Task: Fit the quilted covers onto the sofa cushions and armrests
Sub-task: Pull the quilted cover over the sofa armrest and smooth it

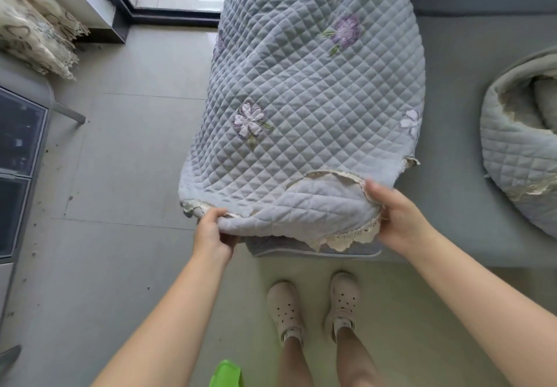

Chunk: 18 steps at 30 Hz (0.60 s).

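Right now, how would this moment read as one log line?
step: fitting quilted cover on armrest | left hand: grips hem | right hand: grips lace edge

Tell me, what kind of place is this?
Probably a home living room: a grey sofa with a quilted cover over its armrest, a tiled floor, and a lace curtain.

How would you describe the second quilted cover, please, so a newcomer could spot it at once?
Start at the grey sofa seat to the right of the covered armrest. At the seat's right edge lies the second quilted cover. Unlike the cover both hands hold, it lies loosely bundled, showing its pale lining and lace trim.
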Tool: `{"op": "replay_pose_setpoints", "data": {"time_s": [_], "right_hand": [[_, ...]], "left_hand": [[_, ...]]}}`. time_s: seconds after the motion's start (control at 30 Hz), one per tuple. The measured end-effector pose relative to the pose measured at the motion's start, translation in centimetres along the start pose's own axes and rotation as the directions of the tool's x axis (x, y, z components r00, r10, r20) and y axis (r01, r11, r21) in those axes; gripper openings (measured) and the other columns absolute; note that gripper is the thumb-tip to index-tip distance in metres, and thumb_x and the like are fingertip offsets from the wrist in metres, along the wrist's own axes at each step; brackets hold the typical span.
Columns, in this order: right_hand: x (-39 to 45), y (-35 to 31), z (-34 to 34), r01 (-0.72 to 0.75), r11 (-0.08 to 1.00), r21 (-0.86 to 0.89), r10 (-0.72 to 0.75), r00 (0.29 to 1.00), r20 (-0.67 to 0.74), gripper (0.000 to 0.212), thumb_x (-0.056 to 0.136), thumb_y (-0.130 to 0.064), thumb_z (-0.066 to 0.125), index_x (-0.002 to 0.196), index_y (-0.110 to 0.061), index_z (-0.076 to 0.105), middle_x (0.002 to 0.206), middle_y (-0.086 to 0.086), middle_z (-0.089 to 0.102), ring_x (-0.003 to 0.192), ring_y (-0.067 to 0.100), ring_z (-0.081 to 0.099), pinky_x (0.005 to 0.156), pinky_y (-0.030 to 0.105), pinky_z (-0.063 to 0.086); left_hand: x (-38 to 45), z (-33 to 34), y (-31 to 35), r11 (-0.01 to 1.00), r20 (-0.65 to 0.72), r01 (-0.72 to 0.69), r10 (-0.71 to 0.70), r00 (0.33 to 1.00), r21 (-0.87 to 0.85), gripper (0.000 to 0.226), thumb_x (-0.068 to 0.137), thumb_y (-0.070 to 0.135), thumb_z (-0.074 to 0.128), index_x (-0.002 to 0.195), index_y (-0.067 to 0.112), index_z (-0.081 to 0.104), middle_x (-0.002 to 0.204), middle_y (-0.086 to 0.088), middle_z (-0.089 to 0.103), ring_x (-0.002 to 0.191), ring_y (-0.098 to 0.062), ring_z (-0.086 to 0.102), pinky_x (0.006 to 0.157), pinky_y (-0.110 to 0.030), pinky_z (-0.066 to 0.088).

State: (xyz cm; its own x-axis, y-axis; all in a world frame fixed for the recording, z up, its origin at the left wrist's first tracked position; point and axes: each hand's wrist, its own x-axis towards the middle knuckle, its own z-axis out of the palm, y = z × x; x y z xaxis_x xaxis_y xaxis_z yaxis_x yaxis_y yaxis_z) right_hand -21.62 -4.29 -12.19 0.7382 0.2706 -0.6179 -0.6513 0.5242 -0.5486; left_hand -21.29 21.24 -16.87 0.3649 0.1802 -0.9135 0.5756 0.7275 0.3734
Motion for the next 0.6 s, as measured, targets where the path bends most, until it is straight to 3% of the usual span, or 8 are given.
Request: {"op": "replay_pose_setpoints", "data": {"time_s": [0.17,0.23,0.33,0.4,0.47,0.5,0.53,0.6], "right_hand": [[-1.0,-6.8,1.6,0.068,0.996,0.063,-0.081,0.971,0.226,0.055,0.061,-0.045,0.078,0.1,-0.006,0.072,0.103,0.01,0.071,0.098,0.021,0.068,0.08,0.03,0.056],[-2.1,-8.8,1.6,0.041,0.997,0.071,-0.062,0.945,0.322,0.047,0.083,-0.026,0.063,0.113,0.01,0.06,0.111,0.024,0.065,0.107,0.032,0.062,0.094,0.037,0.048],[-4.7,-10.3,-0.2,0.067,0.99,0.128,-0.111,0.92,0.376,0.043,0.093,0.002,0.03,0.127,0.028,0.027,0.124,0.046,0.042,0.117,0.049,0.048,0.101,0.051,0.036],[-4.9,-9.8,-2.5,-0.116,0.993,0.025,0.098,0.923,0.371,0.049,0.08,-0.021,0.064,0.108,0.019,0.057,0.103,0.034,0.063,0.097,0.033,0.065,0.086,0.037,0.051],[-5.1,-9.6,-5.5,-0.247,0.937,-0.249,0.25,0.968,-0.019,0.052,0.027,-0.035,0.089,0.067,-0.005,0.075,0.066,0.011,0.071,0.058,0.017,0.068,0.055,0.023,0.055],[-5.3,-9.4,-6.9,-0.303,0.897,-0.321,0.253,0.949,-0.187,0.046,0.025,-0.034,0.088,0.062,-0.01,0.073,0.06,0.005,0.069,0.05,0.016,0.065,0.049,0.022,0.054],[-5.6,-9.1,-7.7,-0.371,0.857,-0.357,0.277,0.917,-0.288,0.032,0.045,-0.032,0.082,0.065,-0.011,0.07,0.056,0.004,0.067,0.045,0.017,0.063,0.046,0.024,0.053],[-5.5,-8.3,-8.5,-0.555,0.685,-0.472,0.319,0.811,-0.491,0.014,0.08,-0.018,0.05,0.069,-0.011,0.055,0.045,0.004,0.058,0.035,0.019,0.051,0.044,0.023,0.048]], "left_hand": [[-5.4,4.8,4.3,0.98,0.373,-0.144,0.186,0.909,-0.139,0.053,0.036,-0.003,0.052,0.088,-0.003,0.061,0.081,-0.017,0.068,0.063,-0.028,0.07,0.052,-0.036,0.058],[-7.1,5.9,4.8,0.978,0.461,-0.203,0.202,0.864,-0.048,0.044,0.027,-0.001,0.061,0.069,-0.007,0.068,0.07,-0.018,0.068,0.062,-0.029,0.069,0.054,-0.035,0.058],[-9.3,6.8,4.0,0.939,0.515,-0.266,0.121,0.848,0.217,0.018,0.046,-0.004,0.043,0.047,-0.002,0.06,0.044,-0.011,0.053,0.039,-0.021,0.056,0.047,-0.02,0.051],[-9.7,7.4,3.5,0.882,0.507,-0.294,0.075,0.859,0.368,0.014,0.052,-0.005,0.037,0.055,-0.003,0.05,0.045,-0.007,0.043,0.037,-0.019,0.046,0.046,-0.017,0.042],[-9.8,8.1,3.1,0.802,0.501,-0.312,0.019,0.865,0.509,0.021,0.049,-0.002,0.04,0.067,0.0,0.049,0.058,-0.006,0.04,0.05,-0.02,0.043,0.051,-0.023,0.036],[-10.3,8.6,2.7,0.756,0.493,-0.317,-0.008,0.87,0.572,0.015,0.048,0.0,0.041,0.061,0.002,0.049,0.057,-0.004,0.04,0.051,-0.019,0.042,0.05,-0.023,0.034],[-10.5,8.9,2.3,0.713,0.468,-0.314,-0.024,0.883,0.627,0.007,0.05,0.0,0.043,0.047,0.005,0.047,0.049,-0.002,0.038,0.046,-0.015,0.041,0.046,-0.02,0.034],[-10.0,8.9,1.3,0.654,0.465,-0.328,-0.041,0.885,0.682,0.034,0.068,-0.007,0.046,0.039,0.011,0.043,0.041,0.001,0.038,0.042,-0.01,0.042,0.041,-0.015,0.037]]}}
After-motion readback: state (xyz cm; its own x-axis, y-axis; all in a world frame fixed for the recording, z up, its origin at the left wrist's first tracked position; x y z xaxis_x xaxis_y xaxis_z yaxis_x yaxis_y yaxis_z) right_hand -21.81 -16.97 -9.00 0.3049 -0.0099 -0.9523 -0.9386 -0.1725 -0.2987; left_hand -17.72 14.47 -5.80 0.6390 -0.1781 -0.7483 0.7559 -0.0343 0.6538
